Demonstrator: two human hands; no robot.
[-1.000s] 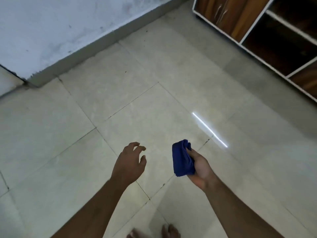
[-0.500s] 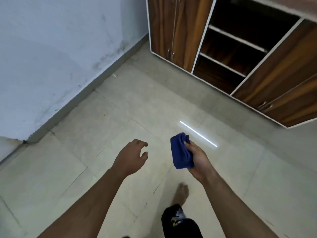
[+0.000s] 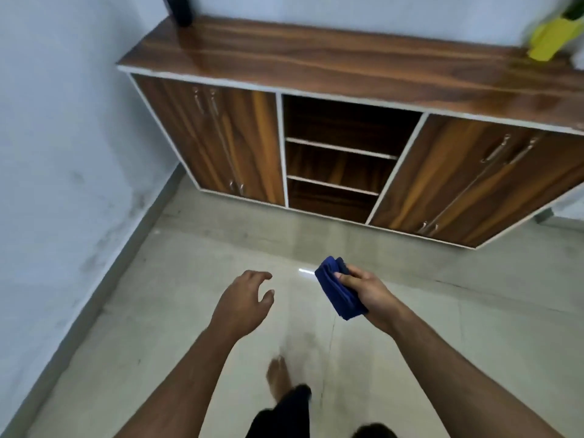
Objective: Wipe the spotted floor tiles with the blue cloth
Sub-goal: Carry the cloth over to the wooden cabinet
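Cloth carried over open floor

Right hand gripped the folded blue cloth; left hand hung with fingers spread, empty; bare floor tiles ran ahead of them to the cabinet base.

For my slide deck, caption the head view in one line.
Right hand holds a folded blue cloth above the tiles, left hand empty, facing a cabinet.
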